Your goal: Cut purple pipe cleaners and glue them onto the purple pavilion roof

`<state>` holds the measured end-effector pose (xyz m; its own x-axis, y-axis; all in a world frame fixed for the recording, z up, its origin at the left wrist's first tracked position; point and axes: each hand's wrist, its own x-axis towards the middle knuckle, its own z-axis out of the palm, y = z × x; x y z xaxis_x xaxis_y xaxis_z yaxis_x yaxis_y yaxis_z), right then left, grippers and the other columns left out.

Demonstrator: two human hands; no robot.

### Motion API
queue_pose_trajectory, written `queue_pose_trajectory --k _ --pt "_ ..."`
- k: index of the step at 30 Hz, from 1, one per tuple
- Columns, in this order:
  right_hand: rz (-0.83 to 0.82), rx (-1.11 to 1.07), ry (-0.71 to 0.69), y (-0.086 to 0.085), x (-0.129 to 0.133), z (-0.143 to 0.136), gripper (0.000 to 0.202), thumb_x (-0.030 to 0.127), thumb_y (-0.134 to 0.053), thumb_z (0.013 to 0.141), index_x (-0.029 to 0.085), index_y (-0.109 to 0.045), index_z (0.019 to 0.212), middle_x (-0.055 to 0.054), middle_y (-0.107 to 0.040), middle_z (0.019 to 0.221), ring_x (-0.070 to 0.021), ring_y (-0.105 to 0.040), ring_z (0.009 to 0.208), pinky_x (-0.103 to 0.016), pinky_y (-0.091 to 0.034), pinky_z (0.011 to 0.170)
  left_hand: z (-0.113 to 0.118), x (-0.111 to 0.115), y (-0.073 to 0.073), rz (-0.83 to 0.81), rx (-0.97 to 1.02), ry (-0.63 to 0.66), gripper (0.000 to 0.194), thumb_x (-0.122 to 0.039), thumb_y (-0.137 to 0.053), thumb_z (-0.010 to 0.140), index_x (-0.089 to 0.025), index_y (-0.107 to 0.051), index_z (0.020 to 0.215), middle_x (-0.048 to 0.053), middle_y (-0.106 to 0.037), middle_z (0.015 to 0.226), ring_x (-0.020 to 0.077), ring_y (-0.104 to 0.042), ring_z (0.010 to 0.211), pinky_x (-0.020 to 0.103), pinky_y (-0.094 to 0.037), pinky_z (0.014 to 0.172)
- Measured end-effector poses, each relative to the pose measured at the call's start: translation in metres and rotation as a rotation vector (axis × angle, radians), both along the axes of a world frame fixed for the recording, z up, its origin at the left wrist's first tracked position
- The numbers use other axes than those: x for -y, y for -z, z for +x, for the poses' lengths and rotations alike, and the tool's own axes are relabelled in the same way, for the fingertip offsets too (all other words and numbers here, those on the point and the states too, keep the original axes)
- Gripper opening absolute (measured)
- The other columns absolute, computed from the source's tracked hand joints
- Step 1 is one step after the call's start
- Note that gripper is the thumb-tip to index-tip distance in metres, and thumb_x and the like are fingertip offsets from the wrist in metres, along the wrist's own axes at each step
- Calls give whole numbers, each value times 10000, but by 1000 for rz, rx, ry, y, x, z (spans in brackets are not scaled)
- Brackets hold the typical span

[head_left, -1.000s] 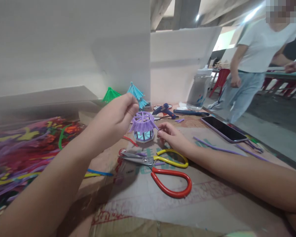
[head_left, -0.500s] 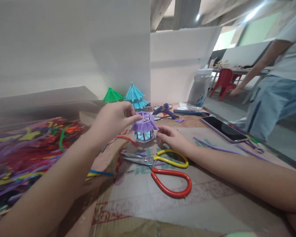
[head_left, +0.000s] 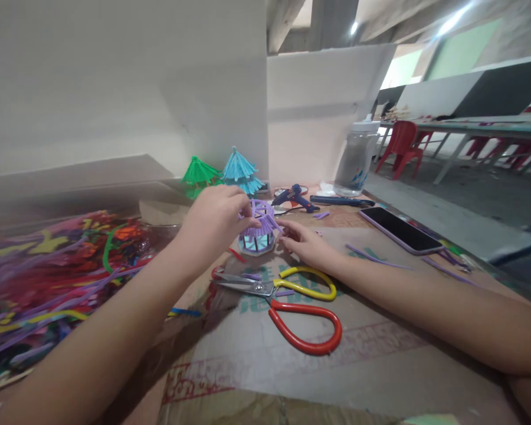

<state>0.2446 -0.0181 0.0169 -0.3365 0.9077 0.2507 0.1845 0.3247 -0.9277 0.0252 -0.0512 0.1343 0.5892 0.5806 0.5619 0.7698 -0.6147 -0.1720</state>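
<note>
Pinching the purple pavilion (head_left: 257,227) roof, your left hand (head_left: 216,218) sits at its nine o'clock; your right hand (head_left: 303,243), fingers loosely spread, touches three o'clock.

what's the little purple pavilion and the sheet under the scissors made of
The purple pavilion looks built from fuzzy pipe cleaners: matte strands hang as a fringed roof, over pale blue walls whose material is unclear. The sheet under the scissors looks like brown corrugated cardboard, dull, with faded print.
</note>
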Motion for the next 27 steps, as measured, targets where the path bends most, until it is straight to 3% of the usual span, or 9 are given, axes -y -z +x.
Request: queue_pose_trajectory --k 4,8,11,14,20,24,27 --pt "26 36 -1 0 -10 1 600 334 -608 848 172 -507 1417 -6 -613 861 -146 -550 721 -294 -478 681 -9 -6 -2 -101 40 -148 239 -351 -550 958 -183 -690 862 78 -722 975 231 -658 838 301 -420 661" --pt "49 84 -17 -4 -13 2 546 317 -627 830 200 -566 1360 4 -630 839 -153 -547 742 -293 -466 709 -8 -12 0 -256 106 -224 276 -378 -493 970 -204 -673 852 52 -728 815 213 -635 700 275 -364 572" --pt "84 138 -30 -9 -7 1 331 293 -594 839 179 -681 1137 -3 -650 836 -151 -557 749 -283 -453 708 -6 -16 3 -336 175 -157 292 -398 -482 962 -205 -655 828 39 -717 769 196 -619 658 269 -371 570" --pt "74 164 -29 -12 2 0 186 297 -565 854 174 -699 893 9 -635 731 -134 -543 667 -261 -425 637 -7 -18 5 -412 225 -50 333 -415 -444 972 -191 -668 869 30 -707 779 185 -621 690 262 -408 603" --pt "-79 23 13 -14 9 0 129 309 -599 817 193 -652 808 22 -618 628 -133 -552 575 -262 -435 582 -6 -13 1 -208 255 37 395 -442 -454 985 -168 -731 922 88 -728 985 229 -648 937 333 -469 831" --pt "-66 1 50 -15 7 1 112 287 -611 803 192 -636 750 17 -620 614 -143 -572 584 -276 -461 608 -1 -9 4 -123 134 122 276 -370 -568 959 -188 -757 1045 76 -748 973 228 -645 936 346 -468 838" --pt "-62 1 56 -17 6 2 112 274 -598 806 195 -616 728 22 -616 608 -142 -574 577 -271 -465 600 4 -7 9 -52 42 166 166 -274 -636 929 -183 -775 931 57 -751 866 214 -639 855 337 -456 798"
